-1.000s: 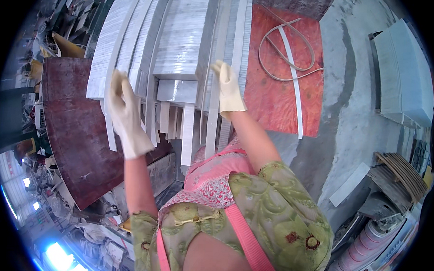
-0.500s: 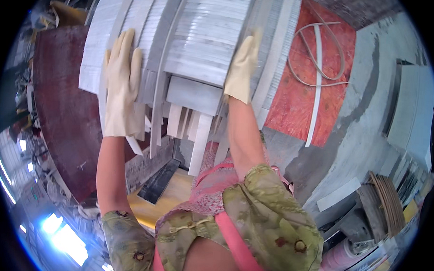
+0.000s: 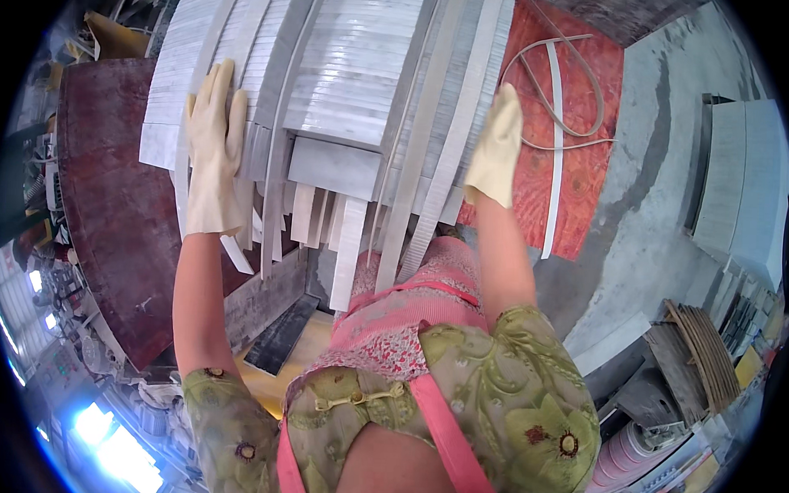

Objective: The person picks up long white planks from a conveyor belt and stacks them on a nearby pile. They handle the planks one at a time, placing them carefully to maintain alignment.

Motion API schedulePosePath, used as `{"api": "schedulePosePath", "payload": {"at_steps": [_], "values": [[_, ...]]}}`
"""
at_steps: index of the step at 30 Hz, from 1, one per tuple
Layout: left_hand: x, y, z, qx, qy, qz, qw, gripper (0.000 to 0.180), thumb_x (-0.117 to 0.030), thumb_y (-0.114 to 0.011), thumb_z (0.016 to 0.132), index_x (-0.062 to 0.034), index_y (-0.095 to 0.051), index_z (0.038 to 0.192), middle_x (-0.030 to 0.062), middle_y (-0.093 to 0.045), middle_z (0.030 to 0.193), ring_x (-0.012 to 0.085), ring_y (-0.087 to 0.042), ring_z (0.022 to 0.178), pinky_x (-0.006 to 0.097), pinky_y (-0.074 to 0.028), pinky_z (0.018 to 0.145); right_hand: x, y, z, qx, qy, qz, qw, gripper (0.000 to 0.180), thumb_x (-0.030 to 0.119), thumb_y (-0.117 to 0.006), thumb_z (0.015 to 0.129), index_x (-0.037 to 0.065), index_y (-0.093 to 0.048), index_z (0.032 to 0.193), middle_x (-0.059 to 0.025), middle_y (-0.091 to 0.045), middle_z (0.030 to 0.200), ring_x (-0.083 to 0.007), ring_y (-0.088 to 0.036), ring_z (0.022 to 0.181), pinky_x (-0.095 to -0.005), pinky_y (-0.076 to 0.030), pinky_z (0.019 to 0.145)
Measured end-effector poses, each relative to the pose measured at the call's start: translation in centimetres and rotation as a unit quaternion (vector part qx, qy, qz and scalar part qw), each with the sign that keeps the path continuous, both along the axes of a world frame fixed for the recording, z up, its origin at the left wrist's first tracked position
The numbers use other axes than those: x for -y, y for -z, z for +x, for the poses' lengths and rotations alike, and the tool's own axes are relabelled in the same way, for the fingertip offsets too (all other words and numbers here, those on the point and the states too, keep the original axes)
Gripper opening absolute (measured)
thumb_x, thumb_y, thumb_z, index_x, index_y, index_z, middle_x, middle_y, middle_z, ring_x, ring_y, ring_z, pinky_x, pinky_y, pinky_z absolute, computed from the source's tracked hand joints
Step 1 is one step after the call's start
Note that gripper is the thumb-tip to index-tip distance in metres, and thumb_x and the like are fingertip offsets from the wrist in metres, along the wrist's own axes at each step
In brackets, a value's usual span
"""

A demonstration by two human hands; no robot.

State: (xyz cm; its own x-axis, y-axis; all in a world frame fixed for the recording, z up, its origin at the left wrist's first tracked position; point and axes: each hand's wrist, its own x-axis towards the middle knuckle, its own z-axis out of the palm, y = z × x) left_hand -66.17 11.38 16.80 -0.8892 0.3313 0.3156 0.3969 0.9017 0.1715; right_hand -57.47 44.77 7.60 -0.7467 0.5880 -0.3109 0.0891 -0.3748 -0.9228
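Before me lies a large stack of thin grey-white slats, marbled like stone (image 3: 348, 80), with long pale straps (image 3: 437, 135) running over it and hanging off its near edge. My left hand (image 3: 211, 149), in a cream rubber glove, lies flat along the left part of the stack, over a strap, fingers stretched out. My right hand (image 3: 497, 150), gloved the same way, is at the stack's right edge with its fingers extended; whether its palm touches the slats is hidden. Between the hands, a grey block (image 3: 335, 168) sits at the near end, above hanging pale strips (image 3: 346, 253).
Right of the stack, a red board (image 3: 579, 188) bears a looped strap (image 3: 601, 106) and a white strip (image 3: 555, 165). A dark red panel (image 3: 109, 202) stands on the left. Pale slabs (image 3: 744, 180) and brown curved pieces (image 3: 702, 353) are at far right, beside the grey floor (image 3: 625, 246).
My right hand has moved right, from the straps near the middle to the stack's right edge. My left hand stays on the left part. The view has shifted slightly.
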Motion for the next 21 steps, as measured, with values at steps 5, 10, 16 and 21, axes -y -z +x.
{"api": "schedulePosePath", "payload": {"at_steps": [5,10,16,21], "values": [[-0.4,-0.4,0.2,0.01,-0.003,0.04,0.999,0.043,-0.023,-0.055,0.103,-0.0033,-0.055,0.141,0.0222,-0.057,0.14,0.0382,-0.05,0.134,0.049,-0.033,0.113,6.0,2.3,-3.0,-0.021,-0.075,0.216,0.973,0.065,0.048,-0.031,0.11,0.001,-0.032,0.156,-0.0162,-0.033,0.162,-0.0261,-0.032,0.149,-0.0347,-0.023,0.124],[-0.6,-0.6,0.4,-0.044,0.009,0.014,0.999,0.041,-0.022,-0.057,0.101,-0.0025,-0.058,0.137,0.0227,-0.06,0.135,0.0381,-0.054,0.129,0.049,-0.036,0.11,10.4,2.4,-4.0,-0.023,-0.048,0.058,0.997,0.056,0.038,-0.037,0.111,0.0,-0.039,0.152,-0.0159,-0.039,0.158,-0.0278,-0.035,0.147,-0.0362,-0.028,0.12],[0.0,0.2,0.2,-0.109,0.011,0.02,0.994,0.037,-0.023,-0.058,0.1,-0.0039,-0.061,0.132,0.0207,-0.065,0.128,0.0367,-0.06,0.121,0.047,-0.04,0.106,8.0,-0.1,-3.5,-0.046,-0.023,0.0,0.999,0.059,0.041,-0.038,0.11,0.003,-0.034,0.154,-0.0142,-0.037,0.16,-0.0259,-0.035,0.148,-0.0359,-0.027,0.121],[0.5,1.0,0.0,-0.132,0.004,0.029,0.991,0.033,-0.022,-0.056,0.101,-0.0038,-0.064,0.127,0.019,-0.068,0.122,0.0353,-0.063,0.114,0.046,-0.043,0.101,1.1,-0.9,1.5,-0.084,-0.037,0.026,0.995,0.065,0.042,-0.039,0.109,-0.003,-0.028,0.154,-0.0236,-0.033,0.16,-0.0294,-0.028,0.152,-0.0387,-0.022,0.126]]}}
